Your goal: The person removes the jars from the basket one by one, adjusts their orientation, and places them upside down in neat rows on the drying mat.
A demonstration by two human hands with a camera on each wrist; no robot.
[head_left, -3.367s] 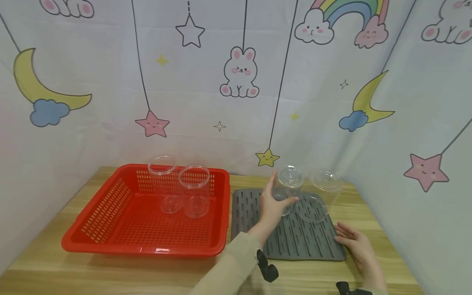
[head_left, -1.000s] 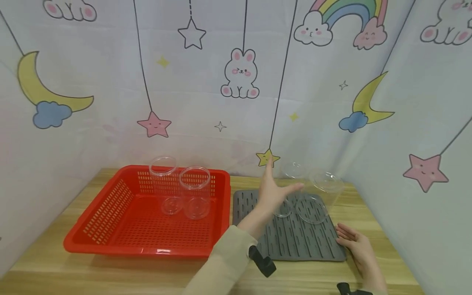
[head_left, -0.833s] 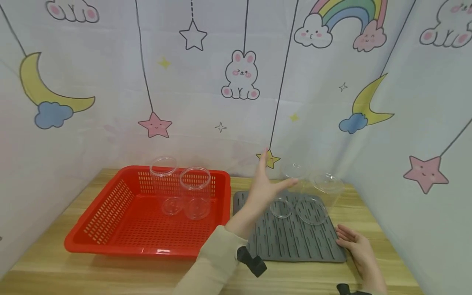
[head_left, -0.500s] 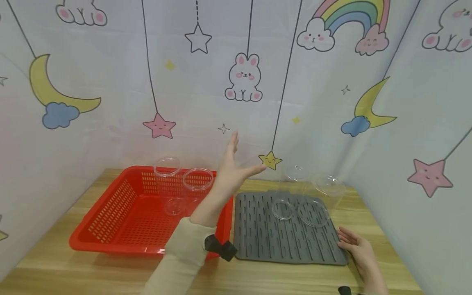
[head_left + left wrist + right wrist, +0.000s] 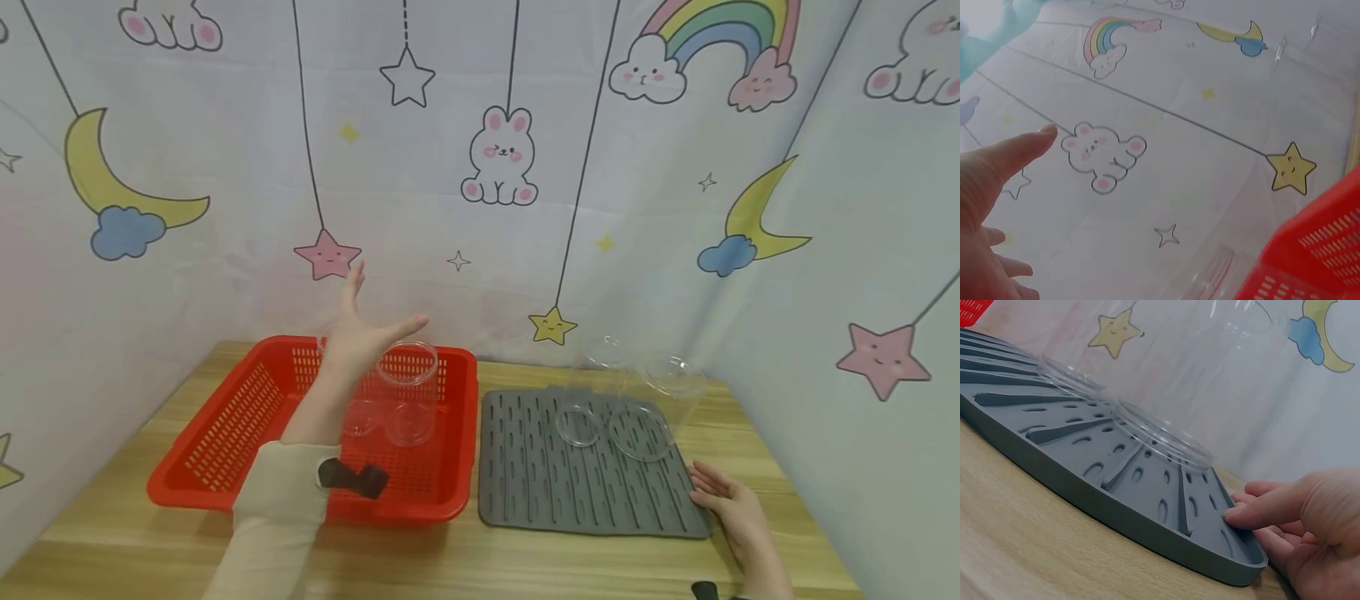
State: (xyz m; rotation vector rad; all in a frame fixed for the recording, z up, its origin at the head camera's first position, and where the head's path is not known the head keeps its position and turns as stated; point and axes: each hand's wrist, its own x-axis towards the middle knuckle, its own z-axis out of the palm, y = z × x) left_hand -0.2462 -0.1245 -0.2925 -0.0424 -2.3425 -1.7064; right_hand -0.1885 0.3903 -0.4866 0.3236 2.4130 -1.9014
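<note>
The left hand hung over the red plastic basket, fingers spread wide and empty; the right hand, fingers loosely relaxed, touched the gray draining mat with its thumb.

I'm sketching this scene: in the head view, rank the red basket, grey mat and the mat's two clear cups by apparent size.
1. Red basket, partly hidden
2. Grey mat
3. Wider cup
4. Narrower cup

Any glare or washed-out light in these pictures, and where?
Head view: small glints on the larger clear cup on the gray mat, its wall barely visible; left wrist view: upper left corner washed out; right wrist view: white highlights high on the same cup.
</note>
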